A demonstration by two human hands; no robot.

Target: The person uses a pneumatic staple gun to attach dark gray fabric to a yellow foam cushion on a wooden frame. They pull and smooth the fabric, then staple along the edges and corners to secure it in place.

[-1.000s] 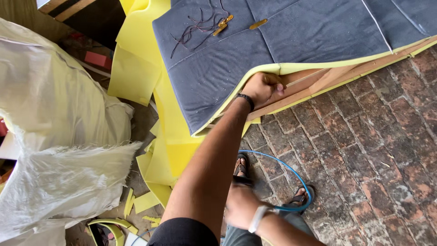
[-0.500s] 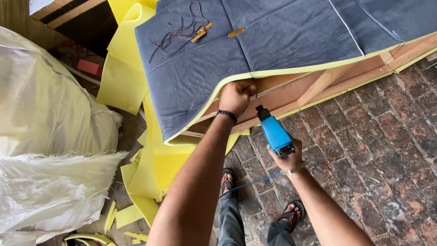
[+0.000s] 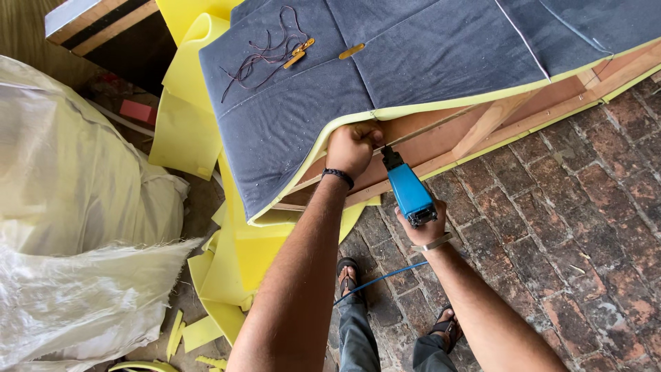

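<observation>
Since half a second ago, your right hand (image 3: 421,224) has brought the blue staple gun (image 3: 409,189) closer to the frame, and now its black nose is just beside your left hand (image 3: 352,148), where before it was well apart from it.

From the head camera, your left hand is closed in a fist on the edge of the grey quilted fabric (image 3: 385,62), and the fingers are curled together and pinching the fabric and the yellow foam (image 3: 441,103) under it, down against the wooden frame (image 3: 475,131). Your right hand is wrapped around the handle of the staple gun, fingers pressed together around it; I cannot tell if a finger is on the trigger. The gun points up and a little left, toward the wood just below the folded edge. A thin blue hose (image 3: 375,279) goes from the gun down between your arms, above the brick floor (image 3: 585,227).

On top of the fabric lie some dark threads (image 3: 258,55) and small yellow pieces (image 3: 303,49). At the left there are white plastic sacks (image 3: 76,227), and loose yellow foam offcuts (image 3: 234,262) lie on the ground beside them
</observation>
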